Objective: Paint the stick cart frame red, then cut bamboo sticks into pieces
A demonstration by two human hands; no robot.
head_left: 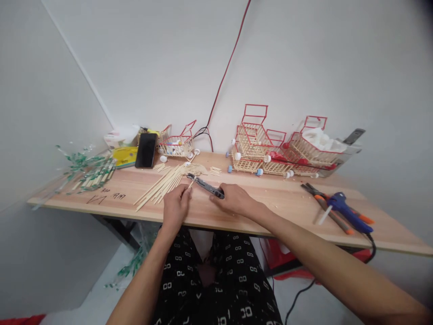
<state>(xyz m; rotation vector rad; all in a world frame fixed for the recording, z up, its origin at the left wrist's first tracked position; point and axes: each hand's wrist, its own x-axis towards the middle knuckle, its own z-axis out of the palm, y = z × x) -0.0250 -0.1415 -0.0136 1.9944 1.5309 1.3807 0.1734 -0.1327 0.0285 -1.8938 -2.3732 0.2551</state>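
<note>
Hands first, at the near edge of the wooden table. The left hand has its fingers pinched closed on a thin wooden stick, whose far end meets the tip of the cutting pliers. The right hand is curled shut around the pliers' dark handles, with the tool lying low over the tabletop and pointing left.

Just beyond the left hand lies a fan of long sticks, and past the pliers a small heap of short cut pieces. To the right, well apart, a blue glue gun rests across orange-handled pliers.

Farther back on the left stands a dark phone leaning upright, with a yellow packet beside it and green-wrapped chopsticks at the table's end.

Against the wall sit little stick-built carts: a small cart holding a few small bits I cannot make out, a cluster of carts that are nested and stacked, and a right-hand cart filled with white crumpled material. A red cable climbs the wall.
</note>
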